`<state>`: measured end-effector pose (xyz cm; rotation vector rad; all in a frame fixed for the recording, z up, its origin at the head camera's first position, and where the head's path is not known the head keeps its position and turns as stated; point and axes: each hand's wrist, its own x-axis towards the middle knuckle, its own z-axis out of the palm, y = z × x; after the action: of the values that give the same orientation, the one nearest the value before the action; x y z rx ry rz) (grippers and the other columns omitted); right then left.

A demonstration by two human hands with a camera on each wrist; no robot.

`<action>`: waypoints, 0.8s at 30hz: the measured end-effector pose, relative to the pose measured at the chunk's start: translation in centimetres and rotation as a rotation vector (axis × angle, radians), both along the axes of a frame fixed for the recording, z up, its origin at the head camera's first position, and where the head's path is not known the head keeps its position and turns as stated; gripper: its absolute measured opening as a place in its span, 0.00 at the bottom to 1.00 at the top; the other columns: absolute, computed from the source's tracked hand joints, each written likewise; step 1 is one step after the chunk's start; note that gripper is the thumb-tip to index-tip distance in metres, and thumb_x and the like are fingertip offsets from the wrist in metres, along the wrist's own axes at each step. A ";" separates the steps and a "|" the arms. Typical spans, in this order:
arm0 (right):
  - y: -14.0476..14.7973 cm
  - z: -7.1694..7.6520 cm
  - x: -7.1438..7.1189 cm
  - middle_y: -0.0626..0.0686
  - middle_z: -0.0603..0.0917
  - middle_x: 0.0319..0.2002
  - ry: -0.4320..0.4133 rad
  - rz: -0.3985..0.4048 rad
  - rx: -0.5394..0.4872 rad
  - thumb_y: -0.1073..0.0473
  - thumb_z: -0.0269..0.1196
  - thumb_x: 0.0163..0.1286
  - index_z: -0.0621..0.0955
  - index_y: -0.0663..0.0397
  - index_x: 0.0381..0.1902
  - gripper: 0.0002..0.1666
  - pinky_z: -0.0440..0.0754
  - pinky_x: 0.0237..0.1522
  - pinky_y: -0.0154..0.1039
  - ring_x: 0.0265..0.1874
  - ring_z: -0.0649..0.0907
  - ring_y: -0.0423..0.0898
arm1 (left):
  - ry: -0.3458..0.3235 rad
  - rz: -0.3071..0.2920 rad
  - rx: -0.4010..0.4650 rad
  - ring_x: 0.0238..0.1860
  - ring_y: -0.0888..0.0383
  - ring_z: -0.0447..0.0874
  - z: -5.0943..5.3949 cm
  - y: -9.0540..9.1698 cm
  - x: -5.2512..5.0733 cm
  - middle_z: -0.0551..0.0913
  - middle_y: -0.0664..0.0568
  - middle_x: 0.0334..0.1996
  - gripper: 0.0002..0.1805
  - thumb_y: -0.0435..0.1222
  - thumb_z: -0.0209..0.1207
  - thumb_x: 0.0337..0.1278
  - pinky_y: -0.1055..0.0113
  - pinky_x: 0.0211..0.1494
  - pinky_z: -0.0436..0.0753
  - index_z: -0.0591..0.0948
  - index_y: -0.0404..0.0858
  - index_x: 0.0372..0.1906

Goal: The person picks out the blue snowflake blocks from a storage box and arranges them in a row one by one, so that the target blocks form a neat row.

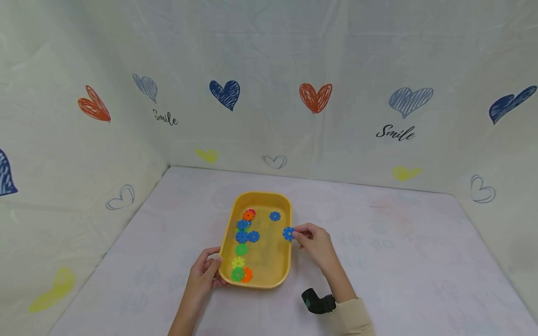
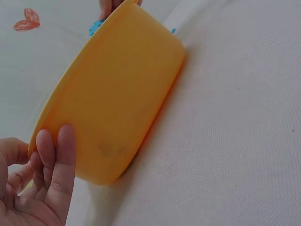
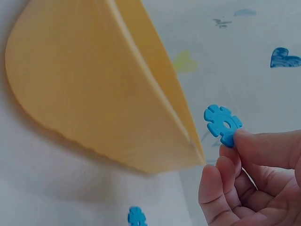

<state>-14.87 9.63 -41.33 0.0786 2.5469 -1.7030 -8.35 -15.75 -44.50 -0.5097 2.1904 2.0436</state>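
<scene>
Heart-printed backdrop [image 1: 269, 51]. Left hand [image 1: 203, 273] pinches yellow rounded-rectangular plastic tray [image 1: 269, 261] by edge; right hand [image 1: 317, 242] pinches 1 blue notched plastic disc [image 1: 286, 234] at right rim, contact unclear.

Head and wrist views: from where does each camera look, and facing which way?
Head: on the head, facing forward and down at the yellow tray; left hand, right hand and a beige sleeve show.
Left wrist: on that wrist, facing the tray's outer side; left hand and part of the right show.
Right wrist: on that wrist, facing the held blue piece; right hand shows.
Both wrist views share the tray's outside.
</scene>
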 end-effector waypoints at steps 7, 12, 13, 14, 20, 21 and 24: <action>2.3 -0.7 -0.3 0.56 0.82 0.31 -0.055 -0.052 0.031 0.60 0.61 0.63 0.81 0.62 0.40 0.11 0.82 0.37 0.42 0.25 0.78 0.42 | -0.018 0.006 -0.003 0.20 0.59 0.75 -0.1 0.0 -0.1 0.74 0.50 0.23 0.19 0.34 0.47 0.65 0.68 0.28 0.82 0.67 0.35 0.60; 4.3 -1.7 -0.8 0.59 0.82 0.33 -0.087 -0.089 0.059 0.60 0.60 0.65 0.80 0.65 0.43 0.13 0.81 0.38 0.41 0.27 0.80 0.43 | -0.029 0.004 -0.006 0.20 0.59 0.75 -0.2 -0.1 -0.1 0.74 0.50 0.23 0.20 0.34 0.47 0.66 0.68 0.28 0.82 0.66 0.35 0.61; 4.7 -1.9 -0.9 0.59 0.82 0.33 -0.090 -0.096 0.066 0.61 0.59 0.65 0.79 0.65 0.43 0.13 0.81 0.37 0.41 0.26 0.80 0.42 | -0.030 0.003 -0.006 0.20 0.58 0.75 -0.2 -0.1 -0.1 0.74 0.50 0.24 0.20 0.34 0.47 0.66 0.68 0.28 0.82 0.66 0.35 0.61; 5.0 -2.1 -1.0 0.59 0.82 0.33 -0.094 -0.102 0.072 0.61 0.59 0.65 0.79 0.66 0.43 0.14 0.81 0.37 0.40 0.26 0.80 0.42 | -0.030 0.003 -0.006 0.20 0.58 0.75 -0.1 -0.1 -0.1 0.74 0.50 0.24 0.20 0.34 0.47 0.66 0.68 0.28 0.82 0.66 0.35 0.61; 6.9 -3.2 -1.5 0.56 0.82 0.29 -0.105 -0.114 0.129 0.59 0.59 0.65 0.79 0.68 0.43 0.16 0.77 0.31 0.34 0.24 0.78 0.40 | -0.038 0.006 -0.006 0.21 0.58 0.75 -0.1 -0.1 -0.1 0.74 0.50 0.24 0.20 0.34 0.47 0.66 0.69 0.28 0.82 0.66 0.35 0.61; 7.2 -3.4 -1.5 0.56 0.82 0.28 -0.107 -0.115 0.142 0.59 0.59 0.65 0.79 0.69 0.43 0.16 0.76 0.30 0.33 0.23 0.77 0.40 | -0.039 0.005 -0.006 0.21 0.58 0.75 -0.1 -0.1 -0.1 0.74 0.50 0.24 0.20 0.34 0.47 0.66 0.69 0.28 0.82 0.66 0.35 0.61; 7.8 -3.8 -1.6 0.55 0.82 0.27 -0.118 -0.122 0.168 0.59 0.59 0.64 0.78 0.70 0.43 0.16 0.75 0.29 0.32 0.22 0.78 0.40 | -0.038 0.007 -0.002 0.21 0.58 0.75 -0.1 -0.1 -0.2 0.74 0.50 0.24 0.20 0.34 0.47 0.66 0.69 0.28 0.82 0.66 0.35 0.61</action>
<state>-16.50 17.42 -45.16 0.3404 2.6393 -1.4686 -8.51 -15.84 -44.59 -0.5527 2.1725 2.0186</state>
